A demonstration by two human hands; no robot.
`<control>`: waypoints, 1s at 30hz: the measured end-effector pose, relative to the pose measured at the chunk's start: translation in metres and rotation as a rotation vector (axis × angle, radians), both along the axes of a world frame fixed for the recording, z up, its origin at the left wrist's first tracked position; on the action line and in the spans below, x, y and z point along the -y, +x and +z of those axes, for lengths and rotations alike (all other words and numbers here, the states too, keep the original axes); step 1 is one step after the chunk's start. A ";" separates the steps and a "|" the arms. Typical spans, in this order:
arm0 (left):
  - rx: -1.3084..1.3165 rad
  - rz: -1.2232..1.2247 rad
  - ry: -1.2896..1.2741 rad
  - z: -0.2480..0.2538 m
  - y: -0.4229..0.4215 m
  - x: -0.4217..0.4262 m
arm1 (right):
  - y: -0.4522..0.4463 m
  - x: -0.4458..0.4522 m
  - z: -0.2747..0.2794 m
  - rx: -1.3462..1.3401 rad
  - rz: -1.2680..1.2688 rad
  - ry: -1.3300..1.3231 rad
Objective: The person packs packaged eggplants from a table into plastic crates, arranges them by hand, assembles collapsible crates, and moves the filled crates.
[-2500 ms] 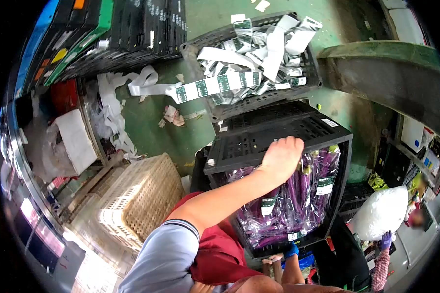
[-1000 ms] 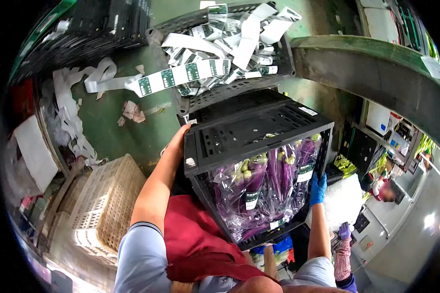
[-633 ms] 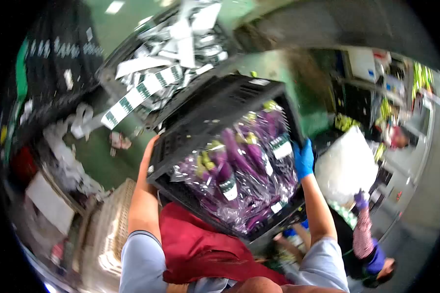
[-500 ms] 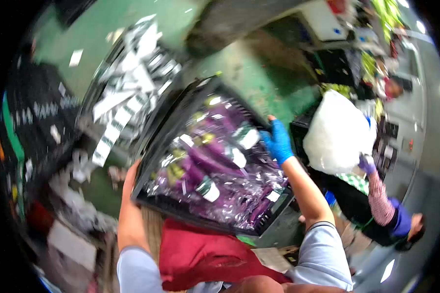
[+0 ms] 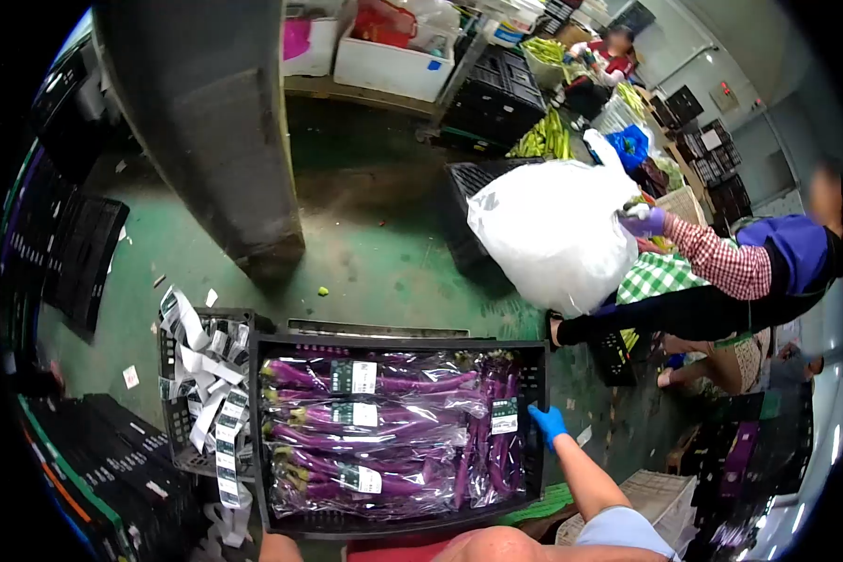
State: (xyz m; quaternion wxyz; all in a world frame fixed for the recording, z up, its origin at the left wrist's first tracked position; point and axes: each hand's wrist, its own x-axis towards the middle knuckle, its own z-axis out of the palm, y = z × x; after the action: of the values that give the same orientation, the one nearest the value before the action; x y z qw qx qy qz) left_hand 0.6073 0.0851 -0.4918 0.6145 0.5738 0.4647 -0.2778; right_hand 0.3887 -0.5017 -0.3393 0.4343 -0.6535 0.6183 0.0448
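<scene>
In front of me a black plastic crate is level, holding several clear-wrapped packs of long purple eggplants with dark-and-white labels. Most packs lie crosswise; those at the right end stand lengthwise. My right hand, in a blue glove, grips the crate's right wall, with its fingers partly hidden by the rim. Of my left arm only a bit of bare skin shows below the crate's lower left corner; the left fingers are hidden. Left of the eggplant crate, a second crate is heaped with label strips.
A person at the right holds a big white bag above dark crates. A grey pillar rises ahead on the green floor. Black crates are stacked at the left; another person is far back.
The eggplant crate has gone from tilted to level and sits lower in view. My view has swung, bringing the pillar ahead. My right hand stays at the crate's right side.
</scene>
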 end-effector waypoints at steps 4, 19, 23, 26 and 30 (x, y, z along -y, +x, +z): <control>0.000 -0.060 0.007 0.000 0.000 0.017 | -0.014 0.006 -0.011 0.033 0.138 -0.128; 0.044 -0.259 0.011 -0.022 -0.015 -0.003 | -0.014 -0.001 0.002 0.075 0.107 -0.199; 0.060 -0.308 0.025 -0.005 -0.022 -0.012 | -0.027 0.007 -0.029 0.073 0.015 -0.266; 0.051 -0.319 0.042 0.010 -0.022 -0.005 | -0.023 0.006 -0.020 0.105 -0.044 -0.123; 0.035 -0.348 0.055 0.024 -0.026 -0.001 | -0.015 0.001 -0.016 0.136 -0.063 -0.137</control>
State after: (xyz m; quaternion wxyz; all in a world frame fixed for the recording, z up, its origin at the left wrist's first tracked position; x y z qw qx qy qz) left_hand 0.5817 0.0861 -0.4678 0.5493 0.6667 0.3551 -0.3573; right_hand 0.3738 -0.5030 -0.3554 0.4310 -0.6634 0.6091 -0.0557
